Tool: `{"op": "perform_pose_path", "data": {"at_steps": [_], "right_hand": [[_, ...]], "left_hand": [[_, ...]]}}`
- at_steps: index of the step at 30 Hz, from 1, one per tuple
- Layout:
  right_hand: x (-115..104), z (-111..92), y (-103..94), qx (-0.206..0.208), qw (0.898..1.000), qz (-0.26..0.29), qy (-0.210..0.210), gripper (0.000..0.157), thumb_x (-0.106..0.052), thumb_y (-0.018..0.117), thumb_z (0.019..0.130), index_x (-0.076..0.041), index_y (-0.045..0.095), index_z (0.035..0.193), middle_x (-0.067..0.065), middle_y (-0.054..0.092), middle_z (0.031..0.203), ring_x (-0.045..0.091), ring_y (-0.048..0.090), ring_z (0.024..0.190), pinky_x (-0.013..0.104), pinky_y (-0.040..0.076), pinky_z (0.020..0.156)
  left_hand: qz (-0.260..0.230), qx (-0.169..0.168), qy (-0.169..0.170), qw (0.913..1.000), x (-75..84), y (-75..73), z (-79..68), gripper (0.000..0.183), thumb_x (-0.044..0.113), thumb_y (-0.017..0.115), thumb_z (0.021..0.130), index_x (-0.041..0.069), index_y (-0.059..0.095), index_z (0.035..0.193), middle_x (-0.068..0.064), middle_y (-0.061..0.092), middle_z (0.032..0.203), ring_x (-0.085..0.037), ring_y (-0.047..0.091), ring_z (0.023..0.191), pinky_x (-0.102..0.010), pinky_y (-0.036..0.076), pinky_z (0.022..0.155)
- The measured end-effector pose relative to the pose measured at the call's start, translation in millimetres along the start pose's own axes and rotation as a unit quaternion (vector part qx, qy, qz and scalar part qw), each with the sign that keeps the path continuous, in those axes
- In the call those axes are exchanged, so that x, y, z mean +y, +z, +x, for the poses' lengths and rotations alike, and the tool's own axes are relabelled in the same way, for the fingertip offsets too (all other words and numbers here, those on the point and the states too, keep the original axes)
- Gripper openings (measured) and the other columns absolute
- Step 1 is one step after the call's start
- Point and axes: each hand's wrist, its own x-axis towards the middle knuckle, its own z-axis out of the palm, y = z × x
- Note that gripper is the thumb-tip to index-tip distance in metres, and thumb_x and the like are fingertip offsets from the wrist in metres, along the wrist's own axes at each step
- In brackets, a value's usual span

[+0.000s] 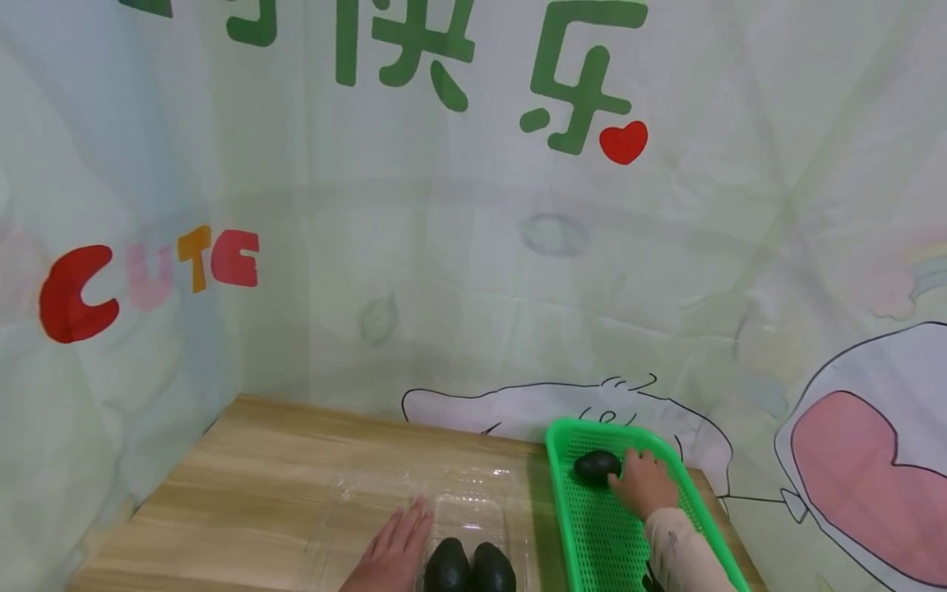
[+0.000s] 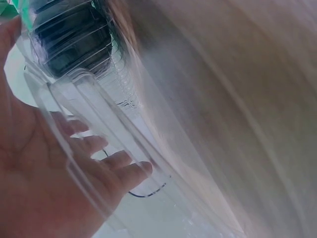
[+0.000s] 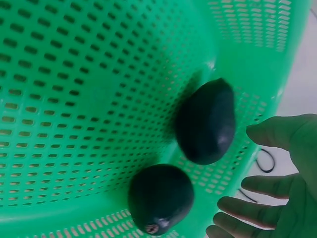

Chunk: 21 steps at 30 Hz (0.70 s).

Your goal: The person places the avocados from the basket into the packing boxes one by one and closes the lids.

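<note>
Two dark avocados (image 3: 205, 121) lie near one end of a green perforated basket (image 1: 560, 501). My right hand (image 1: 645, 483) is over that end, fingers spread and thumb close to one avocado (image 1: 596, 467). The right wrist view shows a gap between this hand (image 3: 275, 183) and both fruits. My left hand (image 1: 395, 547) rests with extended fingers at a clear plastic container (image 1: 469, 511), beside two more avocados (image 1: 447, 566) sitting in it. In the left wrist view, the container's transparent rim (image 2: 94, 91) crosses in front of the left hand (image 2: 59, 168).
The wooden tabletop (image 1: 296, 460) extends left of the container. A printed cloth backdrop (image 1: 473, 279) with letters and drawings hangs behind the table and along its sides. The basket stands at the table's right edge, its far rim close to the cloth.
</note>
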Motion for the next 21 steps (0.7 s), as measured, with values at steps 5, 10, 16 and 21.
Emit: {"op": "perform_pose_path", "data": {"at_steps": [5, 10, 16, 21], "right_hand": [[9.6, 9.1, 11.1, -0.007, 1.000, 0.003, 0.025, 0.056, -0.027, 0.069, 0.086, 0.007, 0.050, 0.125, 0.032, 0.051, 0.118, 0.051, 0.050, 0.106, 0.064, 0.049, 0.071], [18.1, 14.5, 21.0, -0.013, 0.999, 0.005, 0.039, 0.054, -0.024, 0.071, 0.085, 0.008, 0.050, 0.122, 0.034, 0.050, 0.117, 0.051, 0.050, 0.105, 0.062, 0.049, 0.071], [30.7, 15.9, 31.8, -0.031, 0.997, 0.002, 0.066, 0.041, -0.020, 0.069, 0.086, 0.007, 0.052, 0.111, 0.033, 0.051, 0.110, 0.051, 0.049, 0.102, 0.062, 0.049, 0.071], [37.8, 16.5, 43.3, -0.015, 0.998, 0.003, 0.057, 0.038, -0.016, 0.067, 0.086, 0.009, 0.051, 0.109, 0.035, 0.048, 0.107, 0.052, 0.047, 0.102, 0.060, 0.050, 0.067]], "left_hand": [[-0.007, -0.006, -0.004, 1.0000, -0.2, 1.4, 2.5, 0.127, 0.091, 0.050, 0.059, 0.005, 0.026, 0.149, -0.016, 0.016, 0.159, -0.046, 0.020, 0.140, -0.066, 0.024, 0.108], [-0.016, -0.007, -0.008, 0.9998, -3.1, 4.9, 4.8, 0.124, 0.089, 0.052, 0.061, 0.005, 0.027, 0.149, -0.016, 0.017, 0.159, -0.047, 0.021, 0.140, -0.067, 0.024, 0.107], [-0.026, -0.007, -0.006, 0.9996, -5.6, 8.3, 6.8, 0.122, 0.088, 0.051, 0.064, 0.005, 0.026, 0.149, -0.016, 0.016, 0.159, -0.047, 0.020, 0.140, -0.067, 0.023, 0.107], [-0.017, 0.000, 0.003, 0.9998, -6.6, 7.1, 6.3, 0.120, 0.087, 0.051, 0.066, 0.004, 0.026, 0.149, -0.017, 0.018, 0.158, -0.048, 0.022, 0.139, -0.068, 0.026, 0.106]]}}
